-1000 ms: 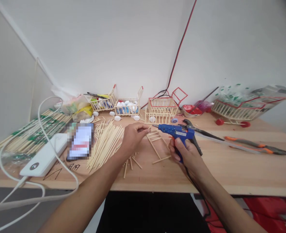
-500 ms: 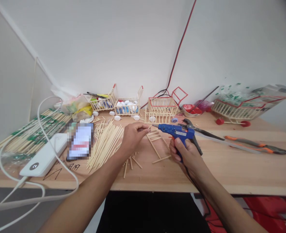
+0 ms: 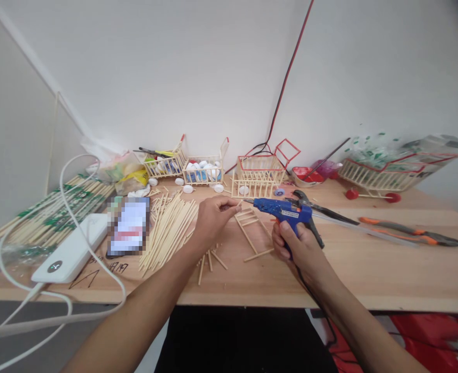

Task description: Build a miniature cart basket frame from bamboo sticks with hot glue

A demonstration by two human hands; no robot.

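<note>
My right hand (image 3: 297,246) grips a blue hot glue gun (image 3: 277,207), its nozzle pointing left. A clear glue stick (image 3: 372,235) runs out of the gun's back end. The nozzle tip is close to the fingertips of my left hand (image 3: 215,215), which pinch a short wooden stick (image 3: 239,203) that is mostly hidden. Below the nozzle, a small ladder-like stick frame (image 3: 248,238) lies on the wooden table (image 3: 369,280), partly covered by my right hand. Loose sticks (image 3: 170,233) lie in a pile left of my left hand, and several short pieces (image 3: 211,261) lie below it.
Along the wall stand small stick carts (image 3: 201,176), one with a red rim (image 3: 258,167), and a larger cart (image 3: 376,178) at right. A bowl of red paint (image 3: 306,176), pliers (image 3: 415,233), a phone (image 3: 130,228), a white power bank (image 3: 71,248) and bagged sticks (image 3: 58,212) surround the work.
</note>
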